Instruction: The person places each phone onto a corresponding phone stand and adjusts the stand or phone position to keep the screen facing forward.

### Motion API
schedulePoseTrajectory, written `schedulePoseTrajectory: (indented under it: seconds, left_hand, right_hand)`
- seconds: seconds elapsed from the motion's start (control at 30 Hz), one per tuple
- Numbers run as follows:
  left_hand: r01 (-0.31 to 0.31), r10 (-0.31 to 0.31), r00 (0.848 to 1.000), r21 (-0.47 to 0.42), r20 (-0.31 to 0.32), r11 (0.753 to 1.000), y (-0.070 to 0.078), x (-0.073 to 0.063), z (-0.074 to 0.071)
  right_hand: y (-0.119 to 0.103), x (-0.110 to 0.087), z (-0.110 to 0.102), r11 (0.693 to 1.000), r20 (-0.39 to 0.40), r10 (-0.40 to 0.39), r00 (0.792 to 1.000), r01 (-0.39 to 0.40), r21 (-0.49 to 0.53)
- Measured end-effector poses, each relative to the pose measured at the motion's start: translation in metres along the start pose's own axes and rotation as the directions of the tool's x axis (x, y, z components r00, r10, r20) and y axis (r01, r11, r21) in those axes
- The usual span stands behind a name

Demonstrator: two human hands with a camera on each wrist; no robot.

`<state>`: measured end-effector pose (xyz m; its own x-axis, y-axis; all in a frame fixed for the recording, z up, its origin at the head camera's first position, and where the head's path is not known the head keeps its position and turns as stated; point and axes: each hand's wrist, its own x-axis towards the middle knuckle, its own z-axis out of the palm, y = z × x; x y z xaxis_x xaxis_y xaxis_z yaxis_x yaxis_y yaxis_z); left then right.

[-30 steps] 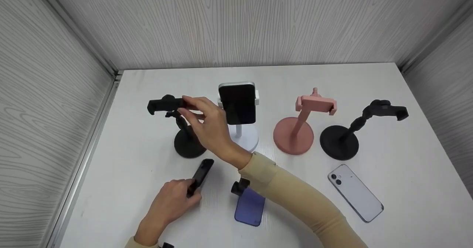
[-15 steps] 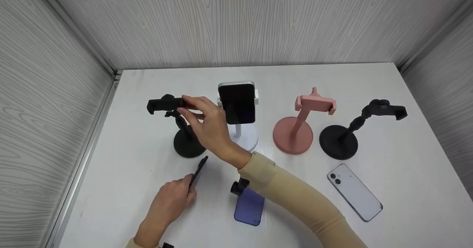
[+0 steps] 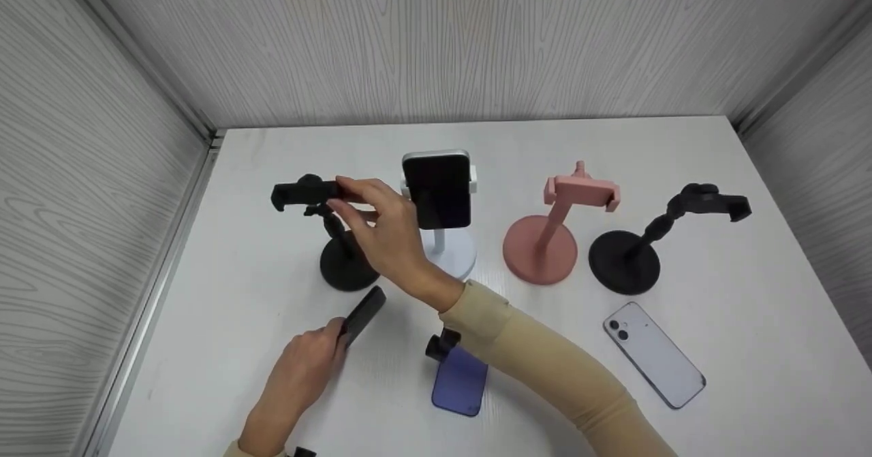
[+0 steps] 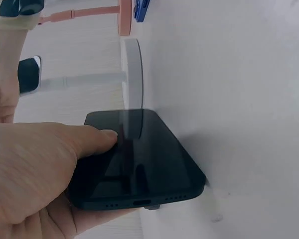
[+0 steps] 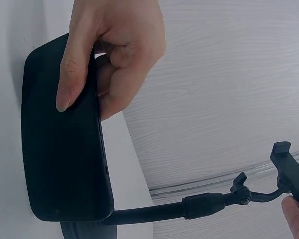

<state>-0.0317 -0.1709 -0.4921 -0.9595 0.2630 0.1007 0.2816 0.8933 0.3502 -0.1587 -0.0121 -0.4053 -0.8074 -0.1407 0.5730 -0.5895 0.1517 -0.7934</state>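
Left hand (image 3: 300, 372) pinches one black phone (image 3: 366, 312), near left black stand (image 3: 343, 270) | right hand (image 3: 387, 232) pinches that stand's clamp (image 3: 300, 193) | four stands: that, right black stand (image 3: 621, 263), pink stand (image 3: 540, 256), white stand (image 3: 459, 256) | four phones: that, mounted phone (image 3: 437, 191), blue phone (image 3: 460, 383), white phone (image 3: 655, 356)

I hold the black phone (image 5: 65, 149) tilted in my left fingers (image 5: 72, 82), thumb on its dark, glossy screen, near the black stand (image 5: 204, 205). The stand rests on its round base, its jointed stem topped by a crosswise clamp whose end my right fingers (image 3: 361, 186) pinch.
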Motion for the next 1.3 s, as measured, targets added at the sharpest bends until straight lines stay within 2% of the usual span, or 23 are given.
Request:
schedulePoseTrajectory:
  seconds: [0.2,0.43,0.63,0.8,1.1,1.3]
  left_hand:
    - [0.044,-0.043,0.999,-0.086,0.005,0.995,-0.005,0.0,-0.004]
    - [0.034,-0.048,0.996,-0.17,-0.076,0.985,-0.009,-0.002,-0.007]
    - [0.084,-0.107,0.99,-0.235,-0.088,0.968,-0.011,-0.003,-0.015]
    - [0.094,-0.134,0.983,-0.286,-0.124,0.954,-0.011,-0.005,-0.022]
    - [0.041,-0.135,0.964,-0.372,-0.23,0.927,-0.012,-0.004,-0.033]
    - [0.007,-0.144,0.948,-0.437,-0.282,0.9,-0.011,0.0,-0.039]
  right_hand:
    - [0.0,0.0,-0.001,1.0,0.002,0.004,1.0,-0.004,0.012]
    - [0.002,-0.003,-0.001,0.997,-0.007,-0.067,0.998,0.067,-0.039]
    - [0.001,-0.007,-0.003,0.998,-0.025,-0.052,0.998,0.051,-0.033]
    - [-0.002,-0.015,-0.007,0.999,-0.038,-0.017,0.999,0.015,-0.037]
    - [0.0,-0.03,-0.017,0.999,0.04,-0.015,0.999,0.016,-0.029]
    - [0.005,-0.037,-0.021,0.996,0.104,0.042,0.994,-0.049,0.073]
